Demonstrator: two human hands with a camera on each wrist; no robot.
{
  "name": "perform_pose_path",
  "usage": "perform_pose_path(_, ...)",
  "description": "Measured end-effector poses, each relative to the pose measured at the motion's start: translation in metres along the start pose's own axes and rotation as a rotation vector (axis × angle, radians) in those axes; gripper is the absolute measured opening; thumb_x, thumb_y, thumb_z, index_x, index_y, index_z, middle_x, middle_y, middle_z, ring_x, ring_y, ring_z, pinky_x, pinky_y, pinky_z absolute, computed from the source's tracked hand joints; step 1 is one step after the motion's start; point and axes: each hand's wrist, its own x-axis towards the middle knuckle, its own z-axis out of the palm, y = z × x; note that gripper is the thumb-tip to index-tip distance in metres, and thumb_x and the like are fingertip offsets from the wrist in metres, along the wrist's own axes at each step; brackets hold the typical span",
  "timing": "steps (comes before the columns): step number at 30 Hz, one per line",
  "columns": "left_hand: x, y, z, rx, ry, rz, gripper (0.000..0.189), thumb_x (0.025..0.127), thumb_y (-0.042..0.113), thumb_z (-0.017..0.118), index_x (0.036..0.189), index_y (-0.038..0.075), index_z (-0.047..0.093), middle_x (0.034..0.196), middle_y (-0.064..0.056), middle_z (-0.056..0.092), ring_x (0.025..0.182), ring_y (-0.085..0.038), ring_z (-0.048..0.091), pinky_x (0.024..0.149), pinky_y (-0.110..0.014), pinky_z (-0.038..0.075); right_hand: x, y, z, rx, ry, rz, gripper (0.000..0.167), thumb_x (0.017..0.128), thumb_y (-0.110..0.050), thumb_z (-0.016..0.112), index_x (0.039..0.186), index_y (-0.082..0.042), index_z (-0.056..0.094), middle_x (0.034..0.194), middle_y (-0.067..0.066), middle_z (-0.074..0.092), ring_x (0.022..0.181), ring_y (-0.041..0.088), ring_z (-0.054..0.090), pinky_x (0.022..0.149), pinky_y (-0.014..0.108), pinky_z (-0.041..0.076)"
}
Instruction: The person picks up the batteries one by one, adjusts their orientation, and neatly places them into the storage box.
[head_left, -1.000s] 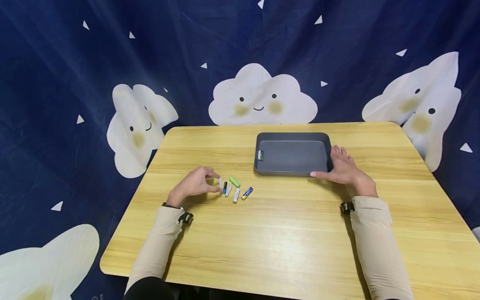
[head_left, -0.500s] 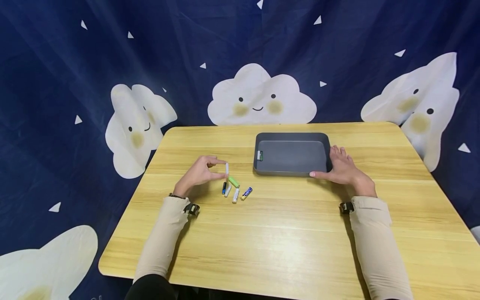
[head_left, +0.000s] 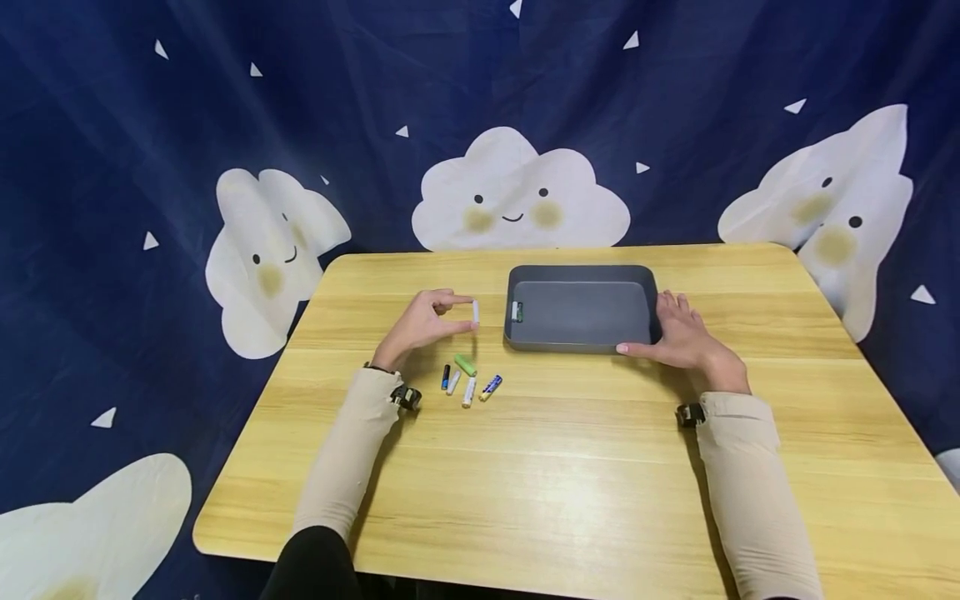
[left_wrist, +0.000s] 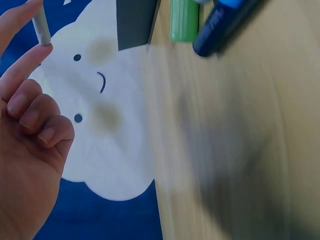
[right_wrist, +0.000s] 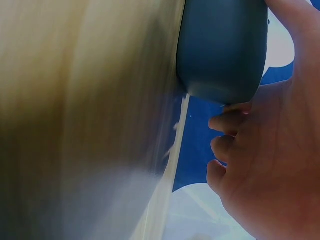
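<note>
Both forearms reach forward, the left [head_left: 348, 454] slanting inward, the right [head_left: 757, 483] leaning slightly inward. The left hand [head_left: 422, 323] extends thumb and forefinger in a wide pinch, its other three fingers curled toward the palm. The right hand [head_left: 682, 340] stretches its thumb sideways, away from forward-pointing fingers.

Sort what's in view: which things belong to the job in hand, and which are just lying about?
Likely the job's:
white battery, pinched in the left hand
dark gray tray, touched by the right hand
white and green batteries inside it
loose green battery, black-and-blue battery, blue-and-yellow battery, two white batteries

Likely just surroundings:
wooden table
cloud-print curtain
wrist cameras
</note>
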Motion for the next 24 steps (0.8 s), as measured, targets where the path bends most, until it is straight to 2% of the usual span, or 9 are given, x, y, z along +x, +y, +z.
perform_pose_path(9,0.026,0.005,0.019,-0.031,-0.044,-0.005,0.052,0.082,0.045,0.087,0.127,0.022,0.076,0.073,0.001,0.031,0.069,-0.017,0.032,0.064,-0.028,0.028,0.002,0.001,0.001,0.008,-0.002,0.001,0.137,0.085,-0.072,0.069,0.159,0.013,-0.008,0.167,0.037,-0.008,0.155,0.057,-0.012,0.123,0.072,0.0)
perform_pose_path(15,0.042,0.008,0.03,-0.044,-0.072,0.016,0.052,0.081,0.043,0.088,0.125,0.019,0.077,0.067,0.003,0.025,0.064,-0.016,0.027,0.062,-0.028,0.025,-0.001,0.0,-0.001,0.016,0.003,0.005,0.137,0.085,-0.071,0.069,0.159,0.013,-0.008,0.167,0.037,-0.008,0.155,0.056,-0.012,0.123,0.072,-0.001)
perform_pose_path(24,0.062,0.006,0.043,0.006,-0.131,-0.032,0.057,0.082,0.043,0.087,0.13,0.016,0.074,0.073,-0.001,0.027,0.069,-0.017,0.029,0.063,-0.029,0.024,0.001,0.002,0.001,0.007,-0.002,0.013,0.137,0.085,-0.073,0.068,0.159,0.013,-0.008,0.168,0.036,-0.009,0.155,0.056,-0.012,0.123,0.072,0.0)
